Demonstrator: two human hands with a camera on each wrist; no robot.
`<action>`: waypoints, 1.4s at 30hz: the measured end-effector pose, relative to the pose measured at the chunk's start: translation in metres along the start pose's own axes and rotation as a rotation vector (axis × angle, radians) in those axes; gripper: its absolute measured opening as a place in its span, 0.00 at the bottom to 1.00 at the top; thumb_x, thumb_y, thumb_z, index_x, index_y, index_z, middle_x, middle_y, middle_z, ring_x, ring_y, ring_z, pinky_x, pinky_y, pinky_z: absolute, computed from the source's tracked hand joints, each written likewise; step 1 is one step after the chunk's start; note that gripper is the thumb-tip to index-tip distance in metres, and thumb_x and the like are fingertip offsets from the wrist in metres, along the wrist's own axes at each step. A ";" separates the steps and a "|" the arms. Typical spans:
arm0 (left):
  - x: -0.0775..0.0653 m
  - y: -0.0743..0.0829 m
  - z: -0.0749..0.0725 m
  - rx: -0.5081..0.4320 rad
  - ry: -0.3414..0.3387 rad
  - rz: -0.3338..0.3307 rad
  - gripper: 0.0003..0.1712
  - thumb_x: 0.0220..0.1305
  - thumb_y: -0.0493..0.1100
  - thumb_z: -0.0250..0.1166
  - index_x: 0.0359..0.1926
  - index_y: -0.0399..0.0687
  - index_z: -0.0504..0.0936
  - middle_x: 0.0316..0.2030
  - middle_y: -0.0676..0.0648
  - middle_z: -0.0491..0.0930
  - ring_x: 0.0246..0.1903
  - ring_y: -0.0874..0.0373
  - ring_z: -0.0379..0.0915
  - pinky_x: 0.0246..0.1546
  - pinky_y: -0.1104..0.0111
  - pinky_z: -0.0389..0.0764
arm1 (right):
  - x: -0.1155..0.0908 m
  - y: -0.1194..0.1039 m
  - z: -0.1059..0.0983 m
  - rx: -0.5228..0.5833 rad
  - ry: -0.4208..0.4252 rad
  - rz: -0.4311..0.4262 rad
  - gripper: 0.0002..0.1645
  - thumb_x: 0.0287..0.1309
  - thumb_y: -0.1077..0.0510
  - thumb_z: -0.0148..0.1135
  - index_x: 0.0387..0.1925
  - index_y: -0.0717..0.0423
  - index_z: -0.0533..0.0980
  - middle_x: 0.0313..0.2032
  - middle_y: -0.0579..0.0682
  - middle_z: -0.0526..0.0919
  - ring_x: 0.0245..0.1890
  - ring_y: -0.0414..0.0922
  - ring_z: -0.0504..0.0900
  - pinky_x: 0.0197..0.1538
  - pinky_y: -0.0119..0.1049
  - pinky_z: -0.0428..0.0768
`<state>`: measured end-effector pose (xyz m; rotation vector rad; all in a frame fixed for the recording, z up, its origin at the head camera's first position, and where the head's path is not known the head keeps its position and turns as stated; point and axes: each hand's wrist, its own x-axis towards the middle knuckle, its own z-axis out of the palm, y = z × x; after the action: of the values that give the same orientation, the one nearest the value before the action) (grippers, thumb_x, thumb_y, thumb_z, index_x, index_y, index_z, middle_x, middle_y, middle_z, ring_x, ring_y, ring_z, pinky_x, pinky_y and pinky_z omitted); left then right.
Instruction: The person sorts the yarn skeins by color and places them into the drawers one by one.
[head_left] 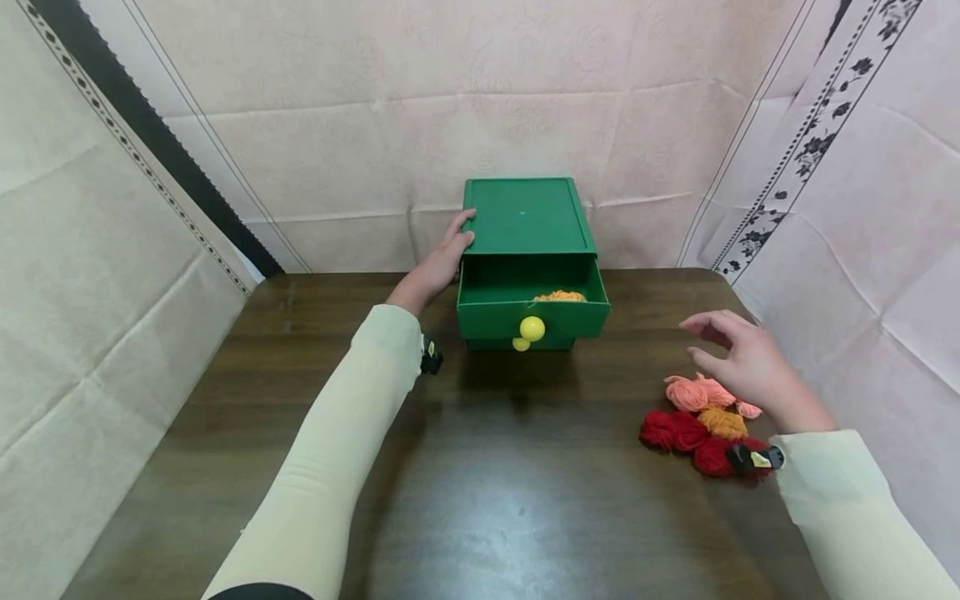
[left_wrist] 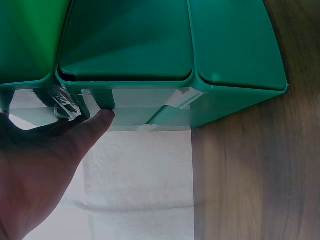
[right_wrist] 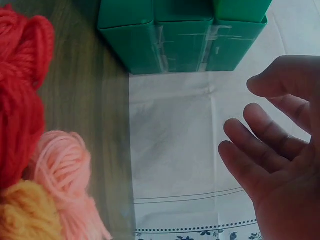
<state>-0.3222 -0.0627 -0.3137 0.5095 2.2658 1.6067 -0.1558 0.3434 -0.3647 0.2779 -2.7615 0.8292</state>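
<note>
You have one green box [head_left: 528, 215] standing near the back edge of the desk [head_left: 337, 467], and the wrist views show that it has three stacked sections joined with clear tape. One drawer [head_left: 491, 321], the top one, is pulled out. Two yellow knobs [head_left: 532, 328] are visible at the front, one above the other. Inside the open drawer there is one heap of orange yarn [head_left: 560, 297], toward the right side; its lower part is hidden by the drawer front.

Your left hand [head_left: 441, 265] touches the left side of the box, the grip spread against it and not closed around anything. Your right hand [head_left: 742, 354] is in the air above the right part of the desk; its grip is wide, with fingers lightly bent, and it holds nothing.

Below this hand lie four bundles which I can count: two of red yarn [head_left: 672, 430], one of mustard yarn [head_left: 723, 422] and one of pink yarn [head_left: 692, 393]. One more small pink piece shows to the right, but I cannot tell if it is separate.
</note>
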 end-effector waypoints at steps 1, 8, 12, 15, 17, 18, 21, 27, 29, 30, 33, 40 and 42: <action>0.000 0.000 0.000 0.001 0.000 0.001 0.30 0.77 0.55 0.34 0.76 0.71 0.38 0.77 0.51 0.32 0.74 0.47 0.40 0.68 0.46 0.57 | -0.001 0.001 0.000 -0.004 -0.009 0.007 0.20 0.56 0.65 0.65 0.51 0.52 0.77 0.47 0.53 0.79 0.51 0.55 0.78 0.45 0.07 0.61; 0.001 -0.001 0.000 0.004 -0.002 0.003 0.30 0.77 0.54 0.34 0.76 0.71 0.38 0.77 0.51 0.32 0.74 0.47 0.41 0.68 0.46 0.57 | -0.007 0.010 0.000 -0.041 -0.051 -0.002 0.18 0.56 0.64 0.65 0.50 0.53 0.77 0.48 0.56 0.79 0.50 0.56 0.78 0.44 0.11 0.65; -0.001 0.000 0.000 -0.016 -0.009 0.002 0.30 0.77 0.54 0.34 0.76 0.71 0.38 0.77 0.51 0.32 0.74 0.47 0.41 0.68 0.46 0.58 | -0.011 0.015 0.000 -0.065 -0.072 0.013 0.18 0.55 0.63 0.65 0.50 0.52 0.76 0.47 0.56 0.79 0.50 0.56 0.79 0.45 0.20 0.72; -0.002 0.001 0.001 -0.041 -0.016 0.003 0.31 0.77 0.54 0.34 0.76 0.71 0.38 0.77 0.51 0.32 0.74 0.47 0.42 0.68 0.46 0.59 | -0.013 0.018 0.000 -0.080 -0.084 0.018 0.19 0.54 0.64 0.66 0.50 0.53 0.76 0.47 0.57 0.80 0.49 0.57 0.79 0.46 0.28 0.75; -0.002 0.001 0.002 -0.056 -0.018 0.006 0.31 0.77 0.54 0.34 0.76 0.71 0.38 0.77 0.50 0.32 0.74 0.46 0.43 0.67 0.46 0.59 | -0.014 0.020 0.000 -0.089 -0.092 0.019 0.20 0.54 0.64 0.66 0.50 0.54 0.76 0.46 0.57 0.80 0.49 0.56 0.79 0.47 0.30 0.75; -0.002 0.001 0.002 -0.056 -0.017 0.006 0.31 0.77 0.54 0.34 0.76 0.71 0.38 0.77 0.50 0.33 0.73 0.46 0.43 0.67 0.46 0.59 | -0.015 0.021 0.000 -0.093 -0.097 0.020 0.20 0.54 0.64 0.66 0.50 0.55 0.76 0.46 0.58 0.80 0.49 0.56 0.78 0.46 0.29 0.75; -0.002 0.001 0.001 -0.054 -0.016 0.005 0.31 0.77 0.54 0.34 0.76 0.71 0.38 0.77 0.50 0.33 0.73 0.46 0.44 0.67 0.47 0.60 | -0.016 0.024 0.001 -0.108 -0.104 0.018 0.21 0.53 0.64 0.67 0.50 0.55 0.76 0.46 0.58 0.80 0.48 0.55 0.78 0.46 0.31 0.75; -0.002 0.000 0.001 -0.058 -0.021 0.002 0.30 0.77 0.54 0.34 0.76 0.72 0.38 0.77 0.51 0.32 0.73 0.46 0.43 0.67 0.46 0.59 | -0.020 0.029 0.003 -0.103 -0.136 0.020 0.19 0.54 0.62 0.67 0.49 0.58 0.76 0.46 0.60 0.79 0.46 0.56 0.77 0.49 0.51 0.77; -0.001 -0.001 0.001 -0.058 -0.020 0.003 0.30 0.77 0.54 0.34 0.76 0.72 0.38 0.77 0.51 0.32 0.73 0.47 0.42 0.68 0.46 0.58 | -0.021 0.031 0.004 -0.109 -0.153 0.029 0.19 0.55 0.62 0.66 0.49 0.58 0.76 0.45 0.59 0.79 0.46 0.55 0.77 0.48 0.53 0.76; -0.001 -0.001 0.001 -0.057 -0.019 0.004 0.30 0.77 0.54 0.34 0.76 0.72 0.38 0.77 0.51 0.32 0.73 0.47 0.42 0.68 0.46 0.58 | -0.021 0.032 0.004 -0.118 -0.159 0.030 0.19 0.55 0.62 0.67 0.49 0.58 0.76 0.45 0.59 0.79 0.45 0.54 0.77 0.47 0.52 0.77; 0.000 -0.001 0.001 -0.055 -0.018 0.006 0.30 0.77 0.54 0.34 0.76 0.71 0.38 0.77 0.51 0.32 0.74 0.47 0.42 0.68 0.47 0.58 | -0.023 0.035 0.005 -0.133 -0.171 0.026 0.18 0.55 0.61 0.67 0.49 0.58 0.77 0.44 0.58 0.79 0.43 0.53 0.77 0.46 0.48 0.76; -0.001 0.000 0.001 -0.052 -0.019 0.006 0.30 0.77 0.54 0.34 0.76 0.72 0.38 0.77 0.51 0.32 0.73 0.46 0.43 0.68 0.46 0.58 | -0.027 0.040 0.005 -0.150 -0.188 0.006 0.17 0.55 0.59 0.68 0.47 0.60 0.77 0.43 0.58 0.81 0.43 0.53 0.79 0.45 0.47 0.79; -0.002 0.001 0.001 -0.043 -0.019 0.006 0.30 0.77 0.54 0.34 0.76 0.71 0.38 0.77 0.51 0.32 0.73 0.47 0.42 0.68 0.46 0.58 | -0.028 0.042 0.005 -0.155 -0.204 0.008 0.17 0.55 0.59 0.68 0.46 0.59 0.77 0.42 0.57 0.82 0.42 0.53 0.79 0.43 0.45 0.79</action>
<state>-0.3199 -0.0627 -0.3132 0.5186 2.2133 1.6431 -0.1402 0.3779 -0.3981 0.3393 -2.9985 0.6144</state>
